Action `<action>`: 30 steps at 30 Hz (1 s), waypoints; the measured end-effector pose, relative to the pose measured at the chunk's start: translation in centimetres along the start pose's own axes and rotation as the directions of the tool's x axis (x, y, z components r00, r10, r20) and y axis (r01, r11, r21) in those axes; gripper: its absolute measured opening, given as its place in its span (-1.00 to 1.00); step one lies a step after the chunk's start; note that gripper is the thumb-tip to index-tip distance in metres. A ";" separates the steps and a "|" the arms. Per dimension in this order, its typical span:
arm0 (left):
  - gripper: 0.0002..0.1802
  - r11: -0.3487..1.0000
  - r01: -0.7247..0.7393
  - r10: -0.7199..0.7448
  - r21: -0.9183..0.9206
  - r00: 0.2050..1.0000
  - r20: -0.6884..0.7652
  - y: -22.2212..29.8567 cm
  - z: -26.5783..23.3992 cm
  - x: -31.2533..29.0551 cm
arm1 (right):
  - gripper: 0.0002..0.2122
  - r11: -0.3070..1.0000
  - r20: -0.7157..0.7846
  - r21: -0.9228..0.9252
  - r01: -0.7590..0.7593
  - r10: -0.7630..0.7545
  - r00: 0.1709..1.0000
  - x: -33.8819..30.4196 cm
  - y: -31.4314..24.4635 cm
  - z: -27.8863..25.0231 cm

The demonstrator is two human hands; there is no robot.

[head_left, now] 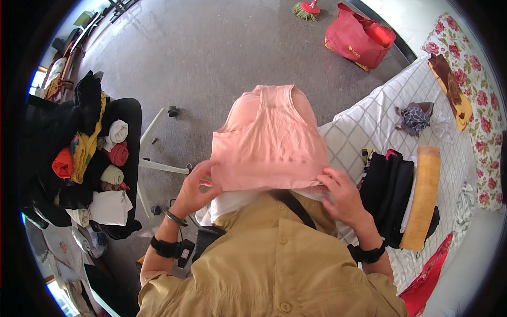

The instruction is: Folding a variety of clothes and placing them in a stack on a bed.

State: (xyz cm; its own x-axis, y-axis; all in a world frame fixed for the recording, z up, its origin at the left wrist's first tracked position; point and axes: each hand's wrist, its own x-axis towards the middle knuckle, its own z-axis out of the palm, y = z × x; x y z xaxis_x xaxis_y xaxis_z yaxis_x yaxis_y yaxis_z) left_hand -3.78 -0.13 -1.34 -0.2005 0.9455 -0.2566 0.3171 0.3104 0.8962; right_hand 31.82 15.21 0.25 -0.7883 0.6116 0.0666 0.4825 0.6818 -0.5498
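A pink sleeveless top [272, 140] lies spread over my lap, its neckline and armholes away from me and its hem toward my body. The cloth shows soft wrinkles. My left hand [196, 189] is closed on the left corner of the hem, thumb and fingers pinching the edge. At the right corner, my right hand [343, 196] has its thumb and fingers on the hem edge, gripping it. Some white cloth [232, 203] shows beneath the hem, against my tan shirt.
Rolled and folded clothes [113, 206] crowd a black chair [132, 124] at left. On the quilted bed [364, 113] at right lie dark folded clothes [393, 193], a yellow-orange roll [422, 198] and a patterned bundle [414, 117]. Beyond are a red bag [359, 39] and a mop [306, 9].
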 end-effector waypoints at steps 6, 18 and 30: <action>-0.35 0.813 -0.337 0.376 0.475 0.926 0.013 0.4 0.7 -0.4 | -0.69 0.999 -0.139 -0.048 -0.016 0.009 0.990 -1.8 2.1 1.0; -0.60 0.716 -0.418 0.498 0.559 0.867 0.010 1.6 2.2 0.0 | -0.90 0.879 -0.226 0.406 -0.249 0.361 0.905 -2.1 0.6 2.7; -0.63 0.633 -0.471 0.568 0.615 0.822 0.044 0.3 1.8 0.6 | -0.65 0.991 -0.189 -0.061 -0.119 0.105 0.976 -2.2 1.9 2.2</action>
State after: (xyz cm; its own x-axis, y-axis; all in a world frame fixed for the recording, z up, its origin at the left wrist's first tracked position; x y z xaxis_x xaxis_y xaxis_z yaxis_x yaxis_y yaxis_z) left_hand -2.17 0.71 -1.88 0.0564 0.9578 0.2819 0.8648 -0.1880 0.4656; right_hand 33.61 14.29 -2.72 -0.6467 0.7448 0.1647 0.5949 0.6276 -0.5022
